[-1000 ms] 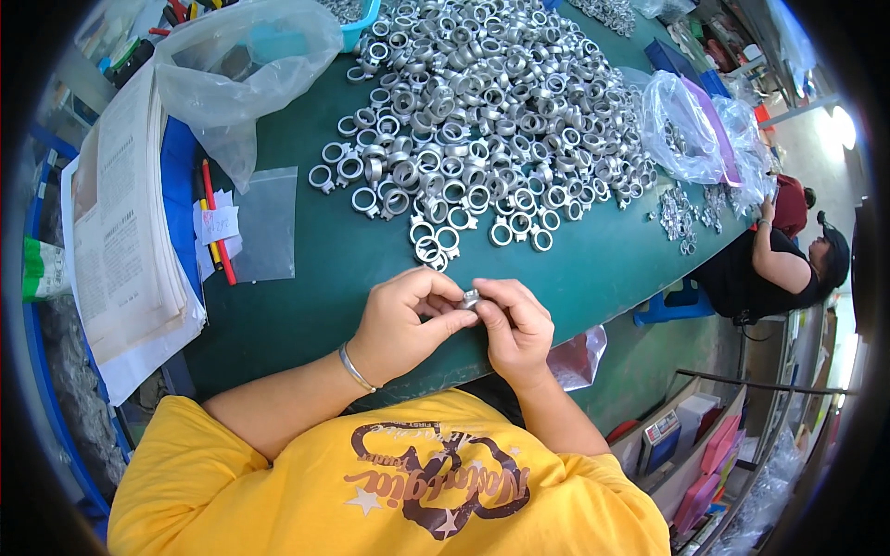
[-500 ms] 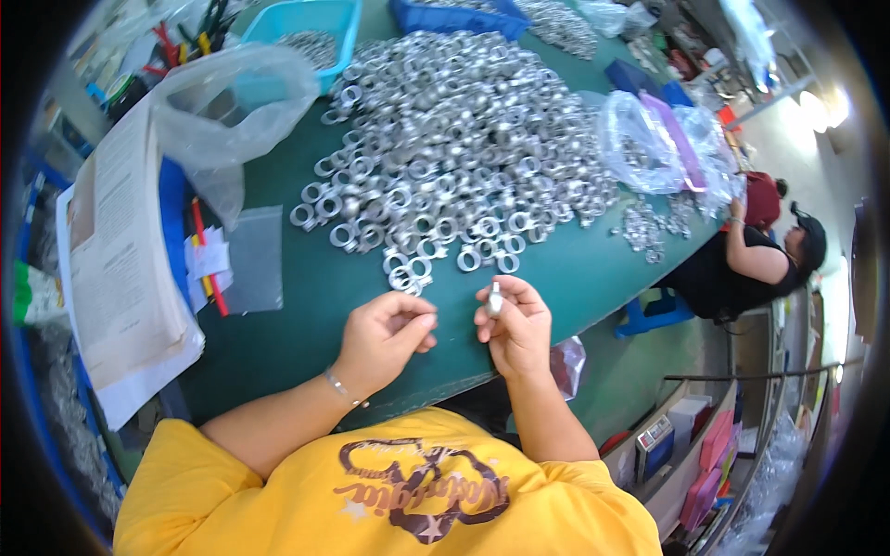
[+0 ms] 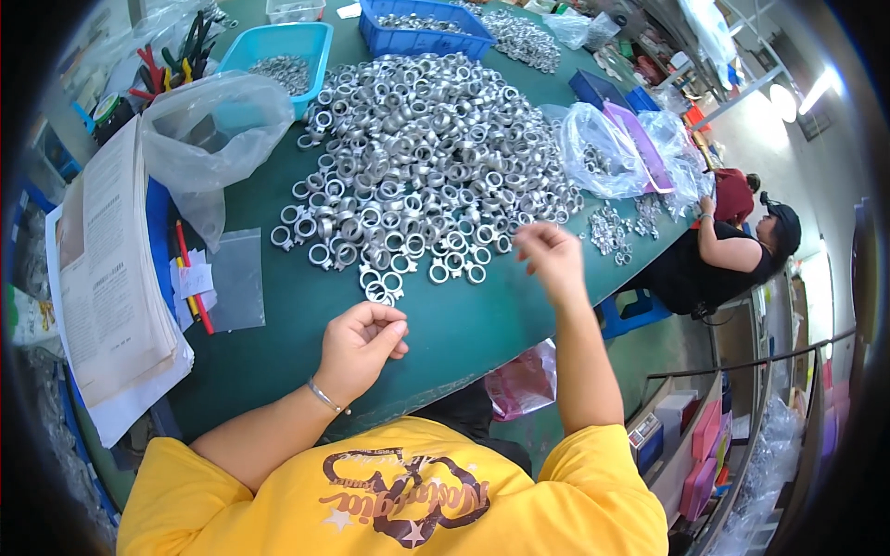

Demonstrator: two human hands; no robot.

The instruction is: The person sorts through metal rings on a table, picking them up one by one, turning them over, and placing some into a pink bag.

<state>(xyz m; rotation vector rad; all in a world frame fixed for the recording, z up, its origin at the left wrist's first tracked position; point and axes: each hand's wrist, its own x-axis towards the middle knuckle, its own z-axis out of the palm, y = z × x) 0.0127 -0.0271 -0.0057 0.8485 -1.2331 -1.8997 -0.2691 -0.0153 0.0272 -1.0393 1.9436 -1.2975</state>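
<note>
A big heap of silver metal rings (image 3: 426,148) with small side tabs covers the middle of the green table (image 3: 445,352). My left hand (image 3: 360,347) is above the near side of the table, just below a few loose rings. Its thumb and fingers are pressed together; whatever they may hold is hidden. Farther right, my right hand (image 3: 554,264) hovers by the heap's lower right edge. Its bent fingers are smeared by motion, and no ring can be made out in them.
At the back stand a turquoise basin (image 3: 278,56) and a blue basket (image 3: 426,28) with small parts. Papers (image 3: 107,278), pens (image 3: 192,287) and a plastic bag (image 3: 213,139) lie left. A co-worker (image 3: 732,250) sits at the right, near clear bags (image 3: 603,153).
My right hand has moved up and right, away from my left hand, toward the heap. The ring it held is no longer visible in it. My left hand keeps its pinch; the view has shifted slightly.
</note>
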